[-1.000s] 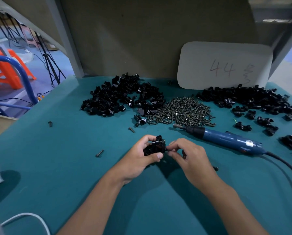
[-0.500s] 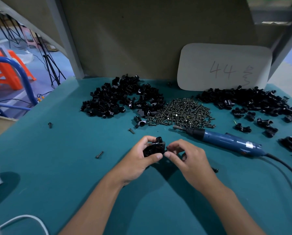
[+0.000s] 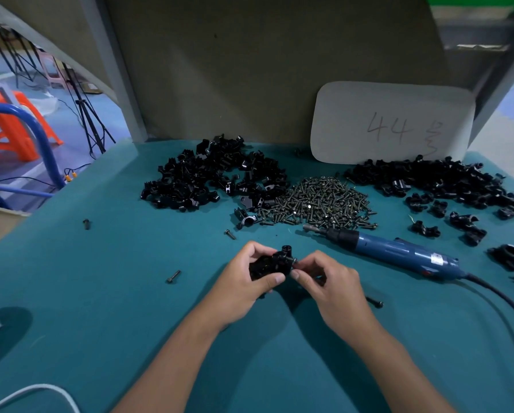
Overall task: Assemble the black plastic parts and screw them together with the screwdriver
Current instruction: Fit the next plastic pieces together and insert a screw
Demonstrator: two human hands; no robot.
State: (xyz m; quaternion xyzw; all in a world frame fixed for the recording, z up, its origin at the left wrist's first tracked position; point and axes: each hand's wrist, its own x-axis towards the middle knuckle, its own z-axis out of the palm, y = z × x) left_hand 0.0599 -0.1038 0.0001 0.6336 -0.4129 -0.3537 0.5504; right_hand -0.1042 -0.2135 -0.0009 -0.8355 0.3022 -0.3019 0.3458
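The left hand (image 3: pixel 244 281) grips the parts (image 3: pixel 269 263) steady while the right hand (image 3: pixel 327 281) pinches what seems a screw (image 3: pixel 294 260) at their 3 o'clock side; the screwdriver (image 3: pixel 398 251) lies idle.

Both forearms are reaching forward and coming together at the middle. The left hand (image 3: pixel 244 281) is curling its fingers and thumb around a black plastic assembly (image 3: pixel 270 263). The right hand (image 3: pixel 333 289) is pinching a small screw (image 3: pixel 294 260) with its fingertips, right beside the left thumb.
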